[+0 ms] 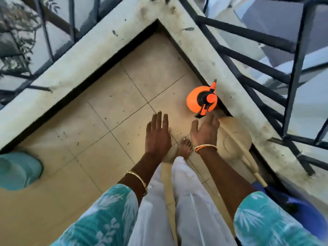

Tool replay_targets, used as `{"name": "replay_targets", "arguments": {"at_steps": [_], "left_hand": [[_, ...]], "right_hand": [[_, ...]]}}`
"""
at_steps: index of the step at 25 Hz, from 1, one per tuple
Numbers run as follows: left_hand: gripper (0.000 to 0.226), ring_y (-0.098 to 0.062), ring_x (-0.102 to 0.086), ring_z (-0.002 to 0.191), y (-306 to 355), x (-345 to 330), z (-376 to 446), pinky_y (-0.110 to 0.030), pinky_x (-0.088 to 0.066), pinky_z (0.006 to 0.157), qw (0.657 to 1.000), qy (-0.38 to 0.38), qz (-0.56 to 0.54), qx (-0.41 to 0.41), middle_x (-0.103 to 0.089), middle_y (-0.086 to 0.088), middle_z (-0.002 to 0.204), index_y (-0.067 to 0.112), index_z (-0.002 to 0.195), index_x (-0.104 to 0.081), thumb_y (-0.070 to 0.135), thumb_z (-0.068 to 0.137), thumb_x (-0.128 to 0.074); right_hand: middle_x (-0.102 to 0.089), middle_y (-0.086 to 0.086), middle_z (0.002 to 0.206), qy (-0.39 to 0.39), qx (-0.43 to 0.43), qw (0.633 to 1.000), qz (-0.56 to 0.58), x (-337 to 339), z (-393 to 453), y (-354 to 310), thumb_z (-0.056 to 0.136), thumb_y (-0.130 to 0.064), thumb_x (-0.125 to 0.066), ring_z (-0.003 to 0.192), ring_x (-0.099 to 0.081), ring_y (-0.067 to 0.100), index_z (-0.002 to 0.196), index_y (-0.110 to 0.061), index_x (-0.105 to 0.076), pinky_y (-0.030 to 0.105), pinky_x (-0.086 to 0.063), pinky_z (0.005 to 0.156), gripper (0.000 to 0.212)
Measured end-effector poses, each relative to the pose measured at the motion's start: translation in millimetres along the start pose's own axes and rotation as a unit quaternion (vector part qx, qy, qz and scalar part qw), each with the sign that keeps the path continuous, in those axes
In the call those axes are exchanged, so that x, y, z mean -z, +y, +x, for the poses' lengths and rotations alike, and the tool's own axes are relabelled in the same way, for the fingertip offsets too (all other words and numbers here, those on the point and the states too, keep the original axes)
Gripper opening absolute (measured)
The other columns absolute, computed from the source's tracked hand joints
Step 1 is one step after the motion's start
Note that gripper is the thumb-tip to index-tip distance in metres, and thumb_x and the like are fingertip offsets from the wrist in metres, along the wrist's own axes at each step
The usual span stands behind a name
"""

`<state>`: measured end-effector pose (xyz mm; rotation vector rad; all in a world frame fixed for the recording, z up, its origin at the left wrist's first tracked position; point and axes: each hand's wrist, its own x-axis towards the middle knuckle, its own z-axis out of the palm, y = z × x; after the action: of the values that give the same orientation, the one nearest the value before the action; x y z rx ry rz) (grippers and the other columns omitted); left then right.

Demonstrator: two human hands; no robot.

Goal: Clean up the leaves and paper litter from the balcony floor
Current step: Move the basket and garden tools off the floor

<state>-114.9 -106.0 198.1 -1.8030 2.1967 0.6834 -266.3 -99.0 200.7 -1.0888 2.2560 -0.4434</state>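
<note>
While both arms reach down over the tiles, neither hand has anything in it — the left hand point(157, 133) is flat with fingers straight and together, the right hand point(205, 132) loosely spread, its fingertips close to the orange sprayer point(201, 99) at about one o'clock from them. No leaves or sheets of paper show anywhere on the balcony floor point(110, 121); what remains is fine dark specks, scattered mostly toward ten and eleven o'clock of the hands and near the corner. I'd judge the big litter gone and only grit left to sweep. A pale broom-like tool point(234, 139) lies at three o'clock of the right hand, untouched, and a teal bucket point(19, 170) sits far off at eight o'clock.
</note>
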Motion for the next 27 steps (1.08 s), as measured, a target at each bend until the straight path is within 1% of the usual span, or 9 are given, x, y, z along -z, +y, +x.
{"name": "replay_targets", "arguments": {"at_steps": [3, 8, 10, 13, 15, 18, 21, 24, 27], "left_hand": [[0.072, -0.037, -0.039, 0.136, -7, 10, -42, -0.05, -0.04, 0.104, 0.999, 0.036, 0.015, 0.037, -0.04, -0.022, 0.147, 0.0, 0.139, -0.044, 0.018, 0.074, -0.069], [0.079, -0.035, -0.018, 0.145, -33, -6, -103, -0.05, -0.017, 0.114, 0.983, 0.059, -0.011, 0.176, -0.02, -0.021, 0.156, 0.001, 0.148, -0.027, 0.021, 0.079, -0.062], [0.079, -0.033, -0.012, 0.146, -48, -21, -126, -0.05, -0.013, 0.115, 0.971, 0.078, -0.032, 0.224, -0.017, -0.021, 0.157, 0.002, 0.149, -0.022, 0.017, 0.081, -0.058], [0.076, -0.031, -0.009, 0.146, -64, -38, -159, -0.047, -0.009, 0.117, 0.957, 0.098, -0.064, 0.264, -0.016, -0.019, 0.158, 0.004, 0.15, -0.017, 0.017, 0.083, -0.05], [0.072, -0.032, -0.013, 0.147, -80, -43, -187, -0.046, -0.01, 0.116, 0.942, 0.115, -0.088, 0.302, -0.017, -0.02, 0.158, 0.002, 0.15, -0.019, 0.02, 0.086, -0.047], [0.067, -0.035, -0.022, 0.144, -108, -41, -234, -0.049, -0.019, 0.113, 0.921, 0.13, -0.118, 0.348, -0.022, -0.022, 0.156, -0.001, 0.148, -0.025, 0.024, 0.088, -0.039], [0.067, -0.036, -0.028, 0.142, -143, -30, -291, -0.049, -0.027, 0.111, 0.9, 0.131, -0.123, 0.397, -0.026, -0.023, 0.154, -0.002, 0.146, -0.03, 0.027, 0.087, -0.039], [0.07, -0.036, -0.024, 0.144, -182, -22, -348, -0.049, -0.025, 0.113, 0.864, 0.139, -0.138, 0.463, -0.023, -0.023, 0.155, -0.001, 0.148, -0.027, 0.025, 0.088, -0.051], [0.07, -0.035, -0.021, 0.145, -221, -27, -395, -0.047, -0.02, 0.115, 0.836, 0.143, -0.138, 0.512, -0.02, -0.021, 0.157, 0.0, 0.149, -0.024, 0.025, 0.09, -0.052]], "right_hand": [[-0.044, 0.027, 0.133, 0.002, 0.153, 0.983, -0.103, 6, -18, -23, 0.08, -0.027, -0.042, 0.124, -0.039, 0.04, 0.127, 0.006, -0.045, 0.043, -0.029, 0.104, 0.058], [-0.037, 0.026, 0.143, -0.043, 0.345, 0.919, -0.186, -18, -55, -55, 0.08, -0.023, -0.049, 0.133, -0.029, 0.038, 0.132, 0.004, -0.042, 0.044, -0.023, 0.108, 0.059], [-0.033, 0.025, 0.146, -0.082, 0.422, 0.873, -0.232, -34, -69, -60, 0.082, -0.027, -0.045, 0.136, -0.023, 0.036, 0.136, 0.003, -0.037, 0.044, -0.018, 0.11, 0.062], [-0.029, 0.023, 0.149, -0.135, 0.528, 0.787, -0.291, -54, -87, -66, 0.085, -0.033, -0.04, 0.14, -0.016, 0.031, 0.14, 0.002, -0.031, 0.046, -0.012, 0.112, 0.066], [-0.026, 0.023, 0.15, -0.153, 0.558, 0.754, -0.31, -67, -108, -73, 0.086, -0.034, -0.038, 0.141, -0.014, 0.031, 0.141, 0.003, -0.029, 0.046, -0.01, 0.112, 0.067], [-0.024, 0.023, 0.151, -0.167, 0.563, 0.739, -0.33, -84, -153, -86, 0.087, -0.033, -0.037, 0.141, -0.016, 0.032, 0.142, 0.004, -0.027, 0.047, -0.011, 0.112, 0.067], [-0.025, 0.023, 0.15, -0.19, 0.567, 0.727, -0.338, -103, -216, -106, 0.087, -0.034, -0.034, 0.14, -0.021, 0.035, 0.141, 0.003, -0.029, 0.05, -0.019, 0.112, 0.065], [-0.027, 0.023, 0.149, -0.222, 0.598, 0.696, -0.329, -128, -284, -133, 0.087, -0.034, -0.033, 0.139, -0.024, 0.036, 0.14, 0.002, -0.032, 0.052, -0.025, 0.11, 0.064], [-0.028, 0.023, 0.149, -0.235, 0.647, 0.649, -0.324, -161, -345, -165, 0.088, -0.034, -0.034, 0.139, -0.025, 0.036, 0.14, 0.003, -0.032, 0.051, -0.025, 0.11, 0.064]]}}
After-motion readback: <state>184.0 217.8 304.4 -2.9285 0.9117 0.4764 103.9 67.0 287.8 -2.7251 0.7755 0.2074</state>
